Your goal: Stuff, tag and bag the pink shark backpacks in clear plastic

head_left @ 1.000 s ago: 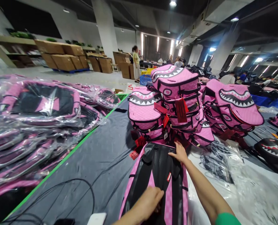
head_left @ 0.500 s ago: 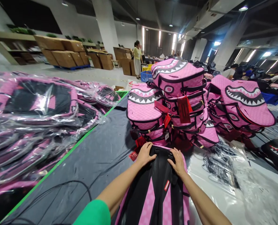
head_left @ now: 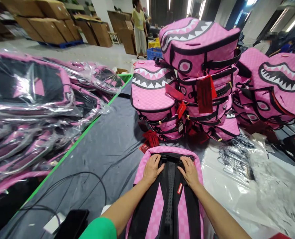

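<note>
A pink and black backpack (head_left: 171,199) lies on the table right before me, its back panel and shoulder straps facing up. Near its top, my left hand (head_left: 152,170) grips the left shoulder strap, thumb on the inner side. My right hand (head_left: 188,171) has hold of the right strap in the same way, level with the left. A small red and white label (head_left: 180,188) shows on the right strap. Just beyond stands a stack of pink shark-mouth backpacks (head_left: 199,49) with red hang tags (head_left: 204,94). What the fingertips press on underneath is hidden.
Plastic-wrapped backpacks (head_left: 28,89) are heaped at left, behind a green edge (head_left: 87,129). A black cable (head_left: 87,172) and a dark phone-like slab (head_left: 72,224) lie on the grey cover. Clear plastic bags (head_left: 269,186) spread at right. A person (head_left: 138,28) stands near cartons (head_left: 47,31).
My view has tipped down and closer. The backpack's pink top edge now shows beyond my hands, and the straps sit apart with the mesh back panel visible between them. Both hands stay on the straps.
</note>
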A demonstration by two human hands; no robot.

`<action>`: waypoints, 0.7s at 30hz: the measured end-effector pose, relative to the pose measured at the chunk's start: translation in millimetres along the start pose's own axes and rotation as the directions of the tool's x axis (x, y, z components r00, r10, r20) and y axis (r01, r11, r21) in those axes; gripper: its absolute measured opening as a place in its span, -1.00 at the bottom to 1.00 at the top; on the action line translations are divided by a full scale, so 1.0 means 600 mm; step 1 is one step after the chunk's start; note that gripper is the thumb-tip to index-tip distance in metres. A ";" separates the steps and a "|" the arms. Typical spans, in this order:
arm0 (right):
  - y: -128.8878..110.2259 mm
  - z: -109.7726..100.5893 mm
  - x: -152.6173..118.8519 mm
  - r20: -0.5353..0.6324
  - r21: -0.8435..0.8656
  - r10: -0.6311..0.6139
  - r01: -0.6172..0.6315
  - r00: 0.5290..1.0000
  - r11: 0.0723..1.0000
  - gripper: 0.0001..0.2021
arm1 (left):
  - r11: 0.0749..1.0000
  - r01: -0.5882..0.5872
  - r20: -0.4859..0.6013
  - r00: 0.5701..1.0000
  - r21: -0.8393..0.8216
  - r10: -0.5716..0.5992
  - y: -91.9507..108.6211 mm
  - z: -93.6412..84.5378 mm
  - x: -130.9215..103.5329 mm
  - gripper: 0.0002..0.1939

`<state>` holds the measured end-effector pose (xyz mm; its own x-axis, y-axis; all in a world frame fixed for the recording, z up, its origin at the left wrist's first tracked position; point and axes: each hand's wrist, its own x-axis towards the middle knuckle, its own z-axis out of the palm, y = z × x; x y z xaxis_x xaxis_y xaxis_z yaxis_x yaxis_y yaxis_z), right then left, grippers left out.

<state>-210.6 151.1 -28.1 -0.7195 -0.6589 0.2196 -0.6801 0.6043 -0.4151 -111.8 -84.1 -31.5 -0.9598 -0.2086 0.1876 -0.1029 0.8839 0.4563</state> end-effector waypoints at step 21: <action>0.008 -0.005 0.108 0.120 -0.225 0.187 -0.156 0.975 0.962 -0.64 | 0.978 0.190 0.131 0.971 0.085 -0.200 0.084 0.052 0.048 -0.18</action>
<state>-261.0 112.4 -13.4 -0.8116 -0.5834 0.0309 -0.5732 0.7849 -0.2353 -153.1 -32.7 -30.5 -0.9455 -0.3249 -0.0229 -0.3056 0.8604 0.4078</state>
